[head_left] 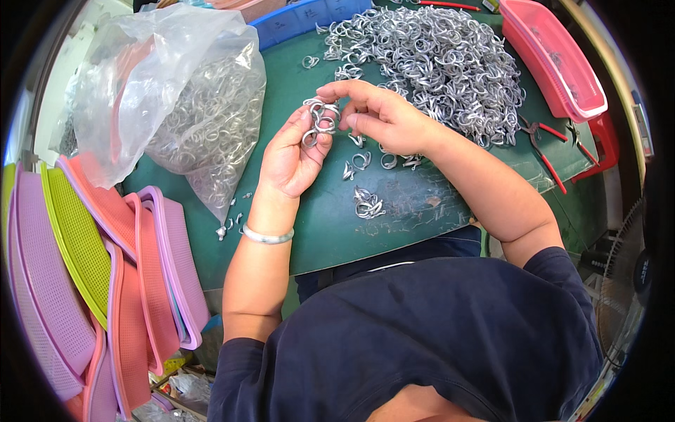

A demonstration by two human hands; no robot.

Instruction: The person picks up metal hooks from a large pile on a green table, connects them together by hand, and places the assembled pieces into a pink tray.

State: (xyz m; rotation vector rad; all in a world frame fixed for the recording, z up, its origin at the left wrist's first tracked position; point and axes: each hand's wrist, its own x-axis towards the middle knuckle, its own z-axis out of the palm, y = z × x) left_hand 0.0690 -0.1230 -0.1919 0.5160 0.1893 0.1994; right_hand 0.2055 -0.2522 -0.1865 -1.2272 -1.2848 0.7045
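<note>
stacked mesh trays in pink, purple and green lean at the far left, beside a clear plastic bag of metal rings. over the green desk, the left hand and right hand both pinch a small cluster of linked rings, fingers curled. a big ring pile lies beyond, a pink bin at right.

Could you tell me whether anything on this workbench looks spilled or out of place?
A few metal rings lie loose on the green mat just below the clear plastic bag, as if spilled from it. The mat's surface looks scuffed near its front edge.
</note>
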